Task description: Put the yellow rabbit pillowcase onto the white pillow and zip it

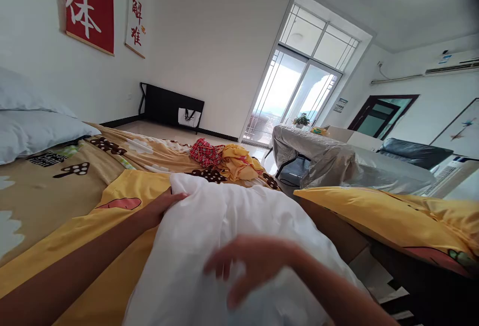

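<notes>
A bulky white pillow lies on the bed in front of me, partly over a yellow patterned cover. My left hand presses against the pillow's left side, its fingertips sunk into the fabric. My right hand rests on top of the pillow with its fingers spread and curled downward, slightly blurred. Part of the yellow cover stretches out to the right, off the bed.
Two grey pillows sit at the bed's head on the left. A red checked cloth and a yellow cloth lie at the far end. Beyond stand a plastic-covered table, a dark sofa and a glass balcony door.
</notes>
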The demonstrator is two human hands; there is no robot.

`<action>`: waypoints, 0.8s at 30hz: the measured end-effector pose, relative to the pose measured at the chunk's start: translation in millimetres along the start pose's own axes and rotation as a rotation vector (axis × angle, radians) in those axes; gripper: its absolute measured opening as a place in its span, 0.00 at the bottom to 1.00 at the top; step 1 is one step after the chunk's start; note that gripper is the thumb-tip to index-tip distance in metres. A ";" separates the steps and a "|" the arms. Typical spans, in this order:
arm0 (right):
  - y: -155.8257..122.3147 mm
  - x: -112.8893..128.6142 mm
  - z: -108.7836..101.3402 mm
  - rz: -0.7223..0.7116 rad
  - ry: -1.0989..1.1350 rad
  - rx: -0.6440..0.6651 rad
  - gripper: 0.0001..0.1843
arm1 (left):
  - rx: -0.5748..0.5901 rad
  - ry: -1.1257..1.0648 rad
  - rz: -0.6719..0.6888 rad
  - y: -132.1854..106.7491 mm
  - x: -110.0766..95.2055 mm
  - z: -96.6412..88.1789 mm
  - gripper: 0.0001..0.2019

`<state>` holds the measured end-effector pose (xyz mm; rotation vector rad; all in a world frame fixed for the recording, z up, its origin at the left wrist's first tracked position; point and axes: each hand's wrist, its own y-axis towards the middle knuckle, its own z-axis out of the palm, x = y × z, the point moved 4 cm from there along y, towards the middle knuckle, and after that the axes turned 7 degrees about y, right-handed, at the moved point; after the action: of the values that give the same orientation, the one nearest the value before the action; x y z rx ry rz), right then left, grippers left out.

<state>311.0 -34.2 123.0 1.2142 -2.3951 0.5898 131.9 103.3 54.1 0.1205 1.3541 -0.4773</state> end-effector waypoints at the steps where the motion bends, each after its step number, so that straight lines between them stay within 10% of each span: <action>1: 1.5 -7.4 -27.4 0.057 0.091 -0.118 0.22 | -0.044 0.070 0.069 -3.5 -5.0 1.7 0.35; 5: 15.4 -40.5 -111.5 0.160 0.053 -0.696 0.44 | -0.115 0.342 0.410 -20.5 -31.5 18.7 0.37; 7: 34.2 -52.1 -121.3 0.149 0.016 -0.655 0.59 | -0.071 0.471 0.561 -28.3 -42.4 27.3 0.33; 10: 62.5 -61.1 -110.9 0.143 -0.003 -0.407 0.49 | -0.031 0.609 0.691 -35.1 -47.6 27.7 0.30; 14: 71.8 -66.0 -101.6 0.244 -0.042 -0.446 0.26 | -0.195 0.512 0.466 -37.0 -24.6 2.0 0.44; 18: 67.5 -68.3 -108.0 0.278 -0.019 -0.626 0.21 | -0.044 0.365 0.249 -53.3 12.5 1.1 0.53; 24: 66.2 -34.3 -99.9 0.271 -0.253 -0.770 0.09 | -0.037 0.303 0.143 -47.2 36.9 0.7 0.32</action>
<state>290.4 76.7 176.1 0.6549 -2.6103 -0.4316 118.8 51.1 27.8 0.2666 1.6372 -0.3212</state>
